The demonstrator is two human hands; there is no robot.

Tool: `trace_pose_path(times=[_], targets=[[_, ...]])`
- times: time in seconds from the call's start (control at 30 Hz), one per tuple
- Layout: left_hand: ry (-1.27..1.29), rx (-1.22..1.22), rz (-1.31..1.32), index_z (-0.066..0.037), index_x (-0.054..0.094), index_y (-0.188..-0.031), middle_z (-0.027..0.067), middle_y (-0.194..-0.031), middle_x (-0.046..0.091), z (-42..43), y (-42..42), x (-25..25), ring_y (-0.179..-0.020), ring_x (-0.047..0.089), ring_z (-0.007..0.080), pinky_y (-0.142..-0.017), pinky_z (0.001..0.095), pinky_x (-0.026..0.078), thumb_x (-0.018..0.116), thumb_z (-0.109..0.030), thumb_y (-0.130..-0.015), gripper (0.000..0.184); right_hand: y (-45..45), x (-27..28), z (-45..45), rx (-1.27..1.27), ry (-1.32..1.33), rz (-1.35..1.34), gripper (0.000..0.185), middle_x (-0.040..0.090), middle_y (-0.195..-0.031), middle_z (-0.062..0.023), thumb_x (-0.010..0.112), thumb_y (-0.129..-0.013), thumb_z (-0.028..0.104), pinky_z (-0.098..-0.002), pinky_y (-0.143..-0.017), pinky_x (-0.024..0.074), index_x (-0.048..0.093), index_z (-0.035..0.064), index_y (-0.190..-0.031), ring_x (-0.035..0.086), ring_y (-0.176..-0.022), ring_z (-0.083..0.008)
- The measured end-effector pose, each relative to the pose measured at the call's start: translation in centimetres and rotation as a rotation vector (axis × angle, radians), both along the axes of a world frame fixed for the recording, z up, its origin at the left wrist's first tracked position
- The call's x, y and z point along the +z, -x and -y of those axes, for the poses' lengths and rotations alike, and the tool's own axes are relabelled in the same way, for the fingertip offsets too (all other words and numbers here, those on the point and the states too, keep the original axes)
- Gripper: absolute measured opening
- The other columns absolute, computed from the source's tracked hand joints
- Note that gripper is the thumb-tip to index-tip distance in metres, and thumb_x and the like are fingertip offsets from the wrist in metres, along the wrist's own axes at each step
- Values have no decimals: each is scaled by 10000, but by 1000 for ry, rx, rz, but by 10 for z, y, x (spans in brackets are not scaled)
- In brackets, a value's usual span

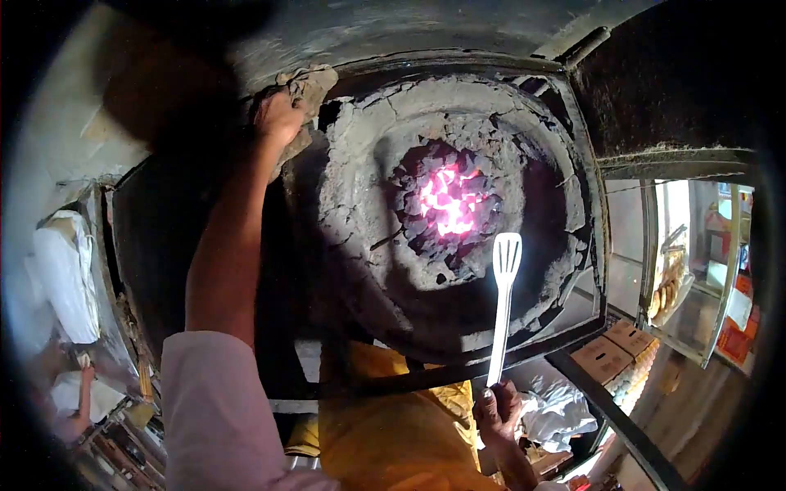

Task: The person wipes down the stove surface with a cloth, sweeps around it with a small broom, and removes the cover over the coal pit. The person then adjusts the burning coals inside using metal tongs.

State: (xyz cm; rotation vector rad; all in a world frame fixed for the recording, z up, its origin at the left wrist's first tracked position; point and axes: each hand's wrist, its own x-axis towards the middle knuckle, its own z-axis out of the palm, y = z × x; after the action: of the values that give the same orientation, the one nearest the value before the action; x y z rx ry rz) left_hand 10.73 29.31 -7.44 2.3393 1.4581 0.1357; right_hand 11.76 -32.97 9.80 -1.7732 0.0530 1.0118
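My left hand [279,119] is closed on a crumpled grey-brown cloth [311,85] at the far left corner of the stove frame. In my right hand [498,407], near the front edge, is the handle of a metal slotted spatula [503,303]. Its slotted head points away from me, above the near right part of the clay hearth [348,196]. Glowing coals [450,200] lie in the middle of the hearth, ringed by darker lumps of charcoal. Neither hand touches the coals.
A dark metal frame [602,270] surrounds the hearth. Cardboard boxes [610,356] and a silvery plastic bag [561,417] are at the lower right. A glass display case [704,303] stands beyond. Another person's arm [84,397] shows at the far left, below a white sack [70,274].
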Motion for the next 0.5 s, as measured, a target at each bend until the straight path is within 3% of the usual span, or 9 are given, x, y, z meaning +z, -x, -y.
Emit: trace_pose_path(times=[0.13, 0.23, 0.27, 0.43, 0.5], targets=[[-29, -8, 88, -38, 667, -1090, 234, -1157, 648, -12, -12, -22, -1078, 606, 431, -934, 481, 491, 600, -332, -862, 378, -15, -3, 4, 22, 10, -9, 187, 485, -622, 12, 581, -996, 205, -242, -487, 353, 500, 45, -945, 447, -533, -70], [170, -181, 215, -52, 668, -1109, 230, -1159, 650, -10, -33, -27, -1082, 607, 429, -926, 489, 492, 577, -335, -882, 374, -31, -5, 9, -74, -51, -81, 167, 488, -611, 5, 579, -995, 189, -237, -462, 339, 499, 47, -956, 440, -503, -64], [133, -162, 204, -51, 675, -1093, 230, -1148, 653, -2, -47, -29, -1078, 610, 428, -920, 490, 494, 570, -337, -887, 368, -35, -7, 13, -71, -40, -65, 166, 489, -611, 4, 575, -997, 189, -234, -454, 335, 496, 48, -958, 437, -497, -62], [-45, -111, 73, -38, 712, -991, 238, -1071, 672, 69, -158, 10, -1035, 632, 430, -881, 496, 504, 544, -352, -898, 368, -54, -11, 47, -69, -4, 7, 201, 486, -621, 16, 610, -984, 229, -217, -430, 379, 518, 54, -1023, 456, -475, -58], [-53, -127, 63, -38, 714, -990, 242, -1065, 673, 91, -174, 26, -1024, 636, 433, -874, 498, 507, 547, -351, -893, 367, -64, -1, 51, -116, 2, -13, 204, 489, -624, 8, 596, -992, 229, -227, -454, 367, 499, 51, -978, 454, -501, -61]])
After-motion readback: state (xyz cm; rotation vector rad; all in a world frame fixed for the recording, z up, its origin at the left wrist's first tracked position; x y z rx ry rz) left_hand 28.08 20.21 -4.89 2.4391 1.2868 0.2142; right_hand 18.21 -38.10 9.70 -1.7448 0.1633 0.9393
